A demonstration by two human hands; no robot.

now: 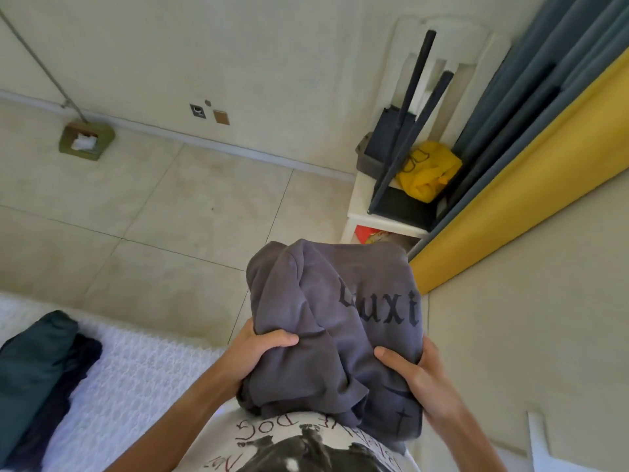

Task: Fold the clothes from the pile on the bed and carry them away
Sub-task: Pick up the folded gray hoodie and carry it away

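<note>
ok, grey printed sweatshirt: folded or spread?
Folded, loosely: the grey printed sweatshirt is a bunched bundle, the left hand and right hand gripping its sides.

grey top [326, 321] (blk lettering) | teal clothes [30, 362] | white bedspread [136, 369] | yellow bag [429, 172]

Both forearms bare, raised in front of the chest, angled inward. Left hand [258, 349]: thumb curled over the top of the grey garment [337, 335], fingers beneath. Right hand [418, 373]: thumb pressed on top, fingers wrapped round the edge.
</note>
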